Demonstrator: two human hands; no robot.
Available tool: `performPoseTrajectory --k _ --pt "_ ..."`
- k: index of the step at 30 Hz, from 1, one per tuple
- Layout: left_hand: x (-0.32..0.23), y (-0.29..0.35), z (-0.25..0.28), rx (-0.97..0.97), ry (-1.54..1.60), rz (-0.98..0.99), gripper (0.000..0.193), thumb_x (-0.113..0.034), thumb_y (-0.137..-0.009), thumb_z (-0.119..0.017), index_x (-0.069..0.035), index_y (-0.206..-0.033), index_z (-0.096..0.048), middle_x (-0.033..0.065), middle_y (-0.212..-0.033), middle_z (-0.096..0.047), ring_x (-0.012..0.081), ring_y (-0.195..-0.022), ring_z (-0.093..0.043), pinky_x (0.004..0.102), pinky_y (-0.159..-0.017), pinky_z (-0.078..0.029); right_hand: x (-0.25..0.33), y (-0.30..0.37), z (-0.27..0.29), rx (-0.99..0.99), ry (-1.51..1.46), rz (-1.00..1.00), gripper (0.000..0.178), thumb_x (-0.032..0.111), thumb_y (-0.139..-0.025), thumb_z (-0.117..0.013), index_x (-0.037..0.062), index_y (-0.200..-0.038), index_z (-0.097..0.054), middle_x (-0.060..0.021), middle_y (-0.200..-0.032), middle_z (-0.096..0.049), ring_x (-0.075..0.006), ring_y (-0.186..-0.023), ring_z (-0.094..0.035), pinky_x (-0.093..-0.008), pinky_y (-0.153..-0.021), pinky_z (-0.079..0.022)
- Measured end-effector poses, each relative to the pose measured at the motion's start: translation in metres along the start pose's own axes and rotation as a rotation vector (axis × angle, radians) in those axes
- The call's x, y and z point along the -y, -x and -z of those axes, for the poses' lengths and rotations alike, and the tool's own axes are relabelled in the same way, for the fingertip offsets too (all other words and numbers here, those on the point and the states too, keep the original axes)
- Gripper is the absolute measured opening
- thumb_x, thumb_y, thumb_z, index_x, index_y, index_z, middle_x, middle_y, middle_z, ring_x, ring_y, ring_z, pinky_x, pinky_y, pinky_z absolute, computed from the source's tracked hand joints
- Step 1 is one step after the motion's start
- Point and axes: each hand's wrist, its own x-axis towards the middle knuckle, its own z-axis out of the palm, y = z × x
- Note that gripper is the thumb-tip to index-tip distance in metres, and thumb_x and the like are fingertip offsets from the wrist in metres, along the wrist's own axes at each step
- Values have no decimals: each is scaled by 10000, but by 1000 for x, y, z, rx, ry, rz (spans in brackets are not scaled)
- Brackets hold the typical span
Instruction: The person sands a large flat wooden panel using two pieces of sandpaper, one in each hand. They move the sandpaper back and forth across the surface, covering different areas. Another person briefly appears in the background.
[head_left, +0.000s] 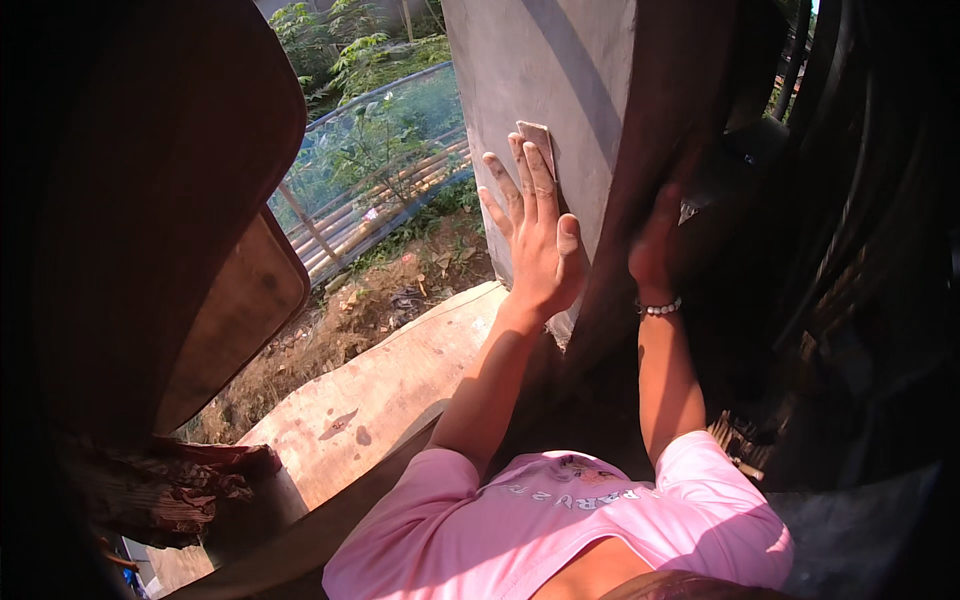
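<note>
My left hand (pixel 538 235) lies against the upright grey panel (pixel 500 75), its fingers stretched out and spread. Beneath the fingertips is a small, flat brown piece (pixel 541 143) that looks like sandpaper, with its upper end showing above them. The thumb stands away from the fingers. In deep shadow to the right, my right hand (pixel 655 250) is beside the panel's dark side face, and a beaded bracelet (pixel 660 307) circles its wrist. Its fingers are mostly lost in the dark, so whether it grips anything does not show.
A pale, stained board (pixel 370 400) lies below the panel. At left hangs a dark, round-cornered panel (pixel 200 110), with crumpled patterned cloth (pixel 190 485) beneath it. Beyond are bamboo poles (pixel 370 215), blue netting (pixel 400 125), plants and bare soil. Dark shapes crowd the right side.
</note>
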Motion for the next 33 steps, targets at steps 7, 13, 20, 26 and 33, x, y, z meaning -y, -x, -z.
performPoseTrajectory --k 7,13,20,26,33 --pt "30 4 -10 -59 56 149 768 -573 -1149 -96 -103 -1754 -26 158 -1831 -1 477 -1655 94 667 -1264 129 3 -30 2 40 -67 -62 708 444 -1190 -229 -27 -1712 -147 -195 -1805 -139 -311 -1672 -125 -417 -1351 -83" --pt "41 6 -12 -35 103 216 828 -630 -1127 -111 -93 -1752 -29 189 -1824 0 482 -1655 82 675 -1265 106 9 -27 -1 -13 -36 22 750 486 -1184 -209 -13 -1724 -66 -182 -1818 -67 -287 -1678 -107 -407 -1354 -54" --pt "23 27 -18 14 107 201 814 -618 -1135 -118 -93 -1750 -28 181 -1825 3 483 -1653 88 675 -1256 135 -15 -57 -2 -59 -449 -211 830 564 -1152 -244 -4 -1728 -61 -203 -1815 -59 -334 -1680 -82 -416 -1348 -78" --pt "39 -17 -2 -91 106 177 885 -682 -1108 -124 -79 -1744 -1 184 -1822 27 485 -1649 95 673 -1253 132 5 -11 -7 -1 -14 204 749 504 -1182 -202 13 -1731 -64 -164 -1821 -71 -284 -1681 -82 -400 -1353 -81" --pt "10 31 -10 129 62 135 846 -637 -1121 -143 -88 -1747 7 198 -1818 28 505 -1642 107 701 -1237 138 -6 -40 -3 -12 -528 -263 895 641 -1131 -191 -21 -1722 -79 -224 -1809 -60 -358 -1677 -70 -465 -1351 -65"
